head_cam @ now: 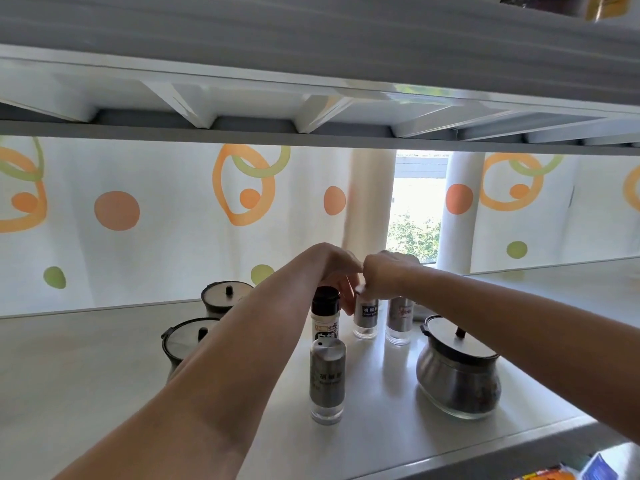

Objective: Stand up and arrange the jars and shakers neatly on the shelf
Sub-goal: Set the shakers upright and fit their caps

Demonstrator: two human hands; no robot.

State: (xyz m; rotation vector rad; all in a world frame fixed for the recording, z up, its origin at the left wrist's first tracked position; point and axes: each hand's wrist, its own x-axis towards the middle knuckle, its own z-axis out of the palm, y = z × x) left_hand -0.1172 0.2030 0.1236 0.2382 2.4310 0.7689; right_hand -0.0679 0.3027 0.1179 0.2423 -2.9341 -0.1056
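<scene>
On the white shelf stand several shakers. A steel shaker is upright nearest me. Behind it stands a white shaker with a black cap. Further back are two steel shakers: one under both hands and one to its right. My right hand grips the top of the left of these two. My left hand hangs over it, fingers touching its side. A round steel jar with lid sits at right. Two lidded jars sit at left, partly hidden by my left arm.
The upper shelf hangs low overhead. A patterned curtain backs the shelf, with a window gap behind the hands. Colourful packets lie below the shelf's front edge at bottom right.
</scene>
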